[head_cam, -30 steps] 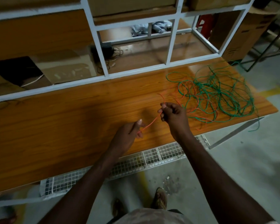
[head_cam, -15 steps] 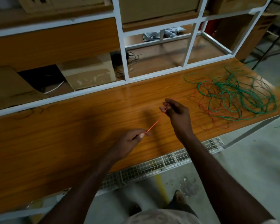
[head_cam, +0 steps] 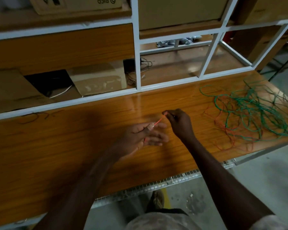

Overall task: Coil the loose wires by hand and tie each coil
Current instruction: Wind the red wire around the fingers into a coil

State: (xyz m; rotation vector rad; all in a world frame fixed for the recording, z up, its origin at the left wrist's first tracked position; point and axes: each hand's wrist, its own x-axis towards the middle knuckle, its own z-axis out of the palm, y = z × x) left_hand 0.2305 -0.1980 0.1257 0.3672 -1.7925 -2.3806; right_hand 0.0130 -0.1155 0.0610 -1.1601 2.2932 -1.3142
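Both hands' grips pinch the orange wire (head_cam: pixel 158 121) taut; tangled slack beyond the right hand (head_cam: pixel 179 124) may snag the green wires (head_cam: pixel 256 110).

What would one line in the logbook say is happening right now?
left hand: pinches orange wire | right hand: pinches same wire | green wires: loose on table | coils: none yet

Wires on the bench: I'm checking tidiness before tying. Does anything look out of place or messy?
Yes. The green wires and orange wire lie tangled together in one loose heap at the right end of the bench, uncoiled. Only a short orange stretch runs between the left hand and right hand.
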